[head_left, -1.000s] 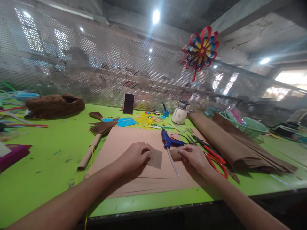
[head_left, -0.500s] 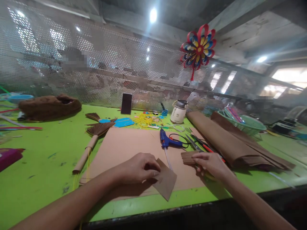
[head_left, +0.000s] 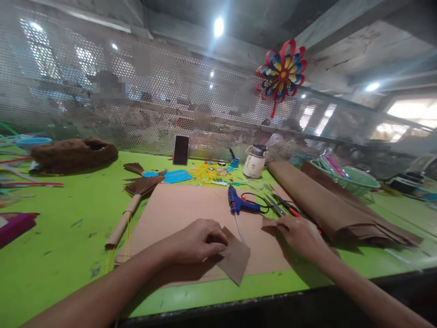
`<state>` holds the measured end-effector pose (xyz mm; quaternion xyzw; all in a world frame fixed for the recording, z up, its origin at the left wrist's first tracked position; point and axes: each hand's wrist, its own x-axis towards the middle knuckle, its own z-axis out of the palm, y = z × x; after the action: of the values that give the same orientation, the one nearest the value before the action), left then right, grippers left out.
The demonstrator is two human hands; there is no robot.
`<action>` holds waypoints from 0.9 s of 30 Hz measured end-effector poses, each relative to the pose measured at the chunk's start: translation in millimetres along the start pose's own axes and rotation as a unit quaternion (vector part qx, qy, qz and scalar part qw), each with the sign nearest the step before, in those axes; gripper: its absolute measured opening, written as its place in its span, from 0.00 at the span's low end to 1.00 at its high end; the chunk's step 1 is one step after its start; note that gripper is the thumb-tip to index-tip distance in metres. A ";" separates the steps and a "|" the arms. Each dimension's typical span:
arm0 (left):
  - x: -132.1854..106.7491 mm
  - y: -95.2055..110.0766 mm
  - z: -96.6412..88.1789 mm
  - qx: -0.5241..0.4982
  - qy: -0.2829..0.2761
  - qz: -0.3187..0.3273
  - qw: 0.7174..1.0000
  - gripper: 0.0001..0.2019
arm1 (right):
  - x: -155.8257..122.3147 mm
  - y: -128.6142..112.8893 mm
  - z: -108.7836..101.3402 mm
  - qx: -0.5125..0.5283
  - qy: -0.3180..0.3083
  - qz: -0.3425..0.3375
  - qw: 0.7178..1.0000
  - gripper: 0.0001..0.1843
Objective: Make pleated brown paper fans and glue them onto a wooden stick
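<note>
Between the curled thumb and fingers of my left hand is a brown paper square, tilted over the front of the large tan sheet. To the right, my right hand pinches a small brown paper piece; most of that piece is hidden by the fingers. A blue hot glue gun lies on the sheet beyond both hands, its white glue stick pointing toward me. Just past my right hand rest scissors and a red-handled tool.
Brown paper rolls lie at right beside a green basket. A brown paper broom-like piece with yellow strings lies left. Behind stand a phone, yellow scraps and a white jug. The green table's front edge is close.
My right hand has turned over, so its pleated paper piece shows less and lies more behind the fingers. My left hand has barely moved, still with the paper square.
</note>
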<state>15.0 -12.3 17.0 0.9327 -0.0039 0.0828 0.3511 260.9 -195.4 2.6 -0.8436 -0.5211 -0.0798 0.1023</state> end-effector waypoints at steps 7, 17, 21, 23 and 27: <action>0.2 -1.5 2.7 0.007 0.011 0.010 1.000 0.10 | 2.1 -6.0 3.2 -0.158 0.028 -0.021 0.987 0.16; 0.4 0.2 1.5 0.009 0.017 0.014 1.000 0.10 | 39.5 -9.2 20.5 -0.208 0.028 0.054 0.976 0.15; 0.4 -2.1 2.3 0.012 0.022 0.015 1.000 0.10 | 50.2 -9.8 25.2 -0.182 0.027 0.080 0.980 0.14; -0.1 -3.6 2.8 0.003 0.023 0.011 1.000 0.10 | 52.4 -8.5 21.8 -0.151 0.029 0.081 0.985 0.13; -0.9 -8.2 5.6 -0.049 0.031 -0.030 0.998 0.11 | 48.3 6.0 -6.2 -0.056 0.048 0.061 0.995 0.11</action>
<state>15.6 -9.8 7.4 0.9109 0.0306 0.1009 0.3989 287.6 -158.0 19.8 -0.8733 -0.4579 -0.1427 0.0848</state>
